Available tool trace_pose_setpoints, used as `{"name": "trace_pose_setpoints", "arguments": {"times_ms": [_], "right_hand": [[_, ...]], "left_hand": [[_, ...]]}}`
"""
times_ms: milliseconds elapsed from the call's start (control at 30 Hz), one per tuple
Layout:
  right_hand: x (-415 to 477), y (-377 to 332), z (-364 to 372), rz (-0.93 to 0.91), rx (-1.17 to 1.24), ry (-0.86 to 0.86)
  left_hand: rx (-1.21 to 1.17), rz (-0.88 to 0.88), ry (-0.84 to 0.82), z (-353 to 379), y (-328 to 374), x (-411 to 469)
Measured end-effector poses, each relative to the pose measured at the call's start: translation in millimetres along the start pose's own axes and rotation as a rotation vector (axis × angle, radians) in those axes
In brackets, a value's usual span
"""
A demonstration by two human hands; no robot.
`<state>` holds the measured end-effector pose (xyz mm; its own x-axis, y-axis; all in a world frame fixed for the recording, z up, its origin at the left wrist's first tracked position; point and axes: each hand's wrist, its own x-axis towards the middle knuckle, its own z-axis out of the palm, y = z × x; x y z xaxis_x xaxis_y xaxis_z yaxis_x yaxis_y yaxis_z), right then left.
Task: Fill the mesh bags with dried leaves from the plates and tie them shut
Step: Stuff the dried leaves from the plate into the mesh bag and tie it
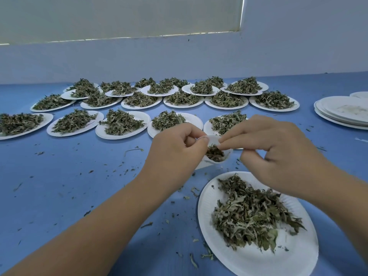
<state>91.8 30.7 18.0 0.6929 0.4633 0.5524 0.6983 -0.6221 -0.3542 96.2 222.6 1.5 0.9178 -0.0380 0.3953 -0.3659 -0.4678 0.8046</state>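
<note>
The blue bench (79, 186) carries rows of white paper plates (123, 136) heaped with dried leaves (121, 122) beyond the fingers (235, 134). One more leaf-laden plate (258, 261) lies just nearer than them, to the right. Well off to their right sits a stack of bare plates (338, 108), and leaf crumbs (90, 171) are scattered below and to their left.

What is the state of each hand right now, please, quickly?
Left hand: closed, fingers pinch the left rim of the mesh bag.
Right hand: closed, fingers pinch the right rim of the same bag.
</note>
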Motion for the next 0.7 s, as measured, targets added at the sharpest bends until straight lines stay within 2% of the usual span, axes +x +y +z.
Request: {"name": "trace_pose_setpoints", "arguments": {"times_ms": [167,333,567,700], "right_hand": [[1.5,2.1,1.3,-0.159,-0.111,-0.112],[0.9,3.1,11.8,-0.162,-0.223,-0.228],[1.2,5.6,0.3,-0.118,-0.076,-0.124],[0.9,0.4,5.1,-0.118,-0.109,-0.197]], "left_hand": [[-0.055,0.024,0.029,-2.0,2.5,-1.2],[-0.065,0.065,-0.041,5.2,5.3,-8.4],[-0.062,0.085,0.006,2.0,4.0,-4.7],[-0.096,0.092,-0.035,3.2,3.9,-6.5]]}}
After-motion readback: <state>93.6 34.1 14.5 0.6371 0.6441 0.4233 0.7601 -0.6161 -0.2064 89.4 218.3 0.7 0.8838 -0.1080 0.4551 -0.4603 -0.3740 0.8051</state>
